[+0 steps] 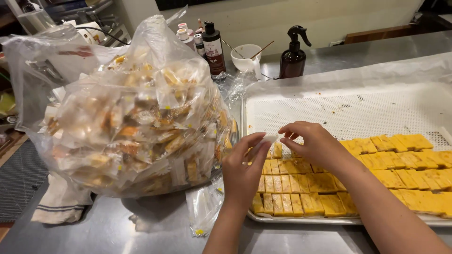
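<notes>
Both hands, left hand (242, 171) and right hand (313, 143), pinching small clear wrapper (269, 139) over tray (301, 219); keeping mouth spread, gripping edges lightly.

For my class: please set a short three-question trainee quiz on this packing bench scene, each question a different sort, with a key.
1. True or false: both hands pinch one small clear plastic sleeve above the metal baking tray.
2. What fills the big clear plastic bag? A) wrapped yellow pieces B) loose flour C) spoons
3. Fill in: the dark brown spray bottle stands ___ the tray.

Key: 1 true; 2 A; 3 behind.
</notes>
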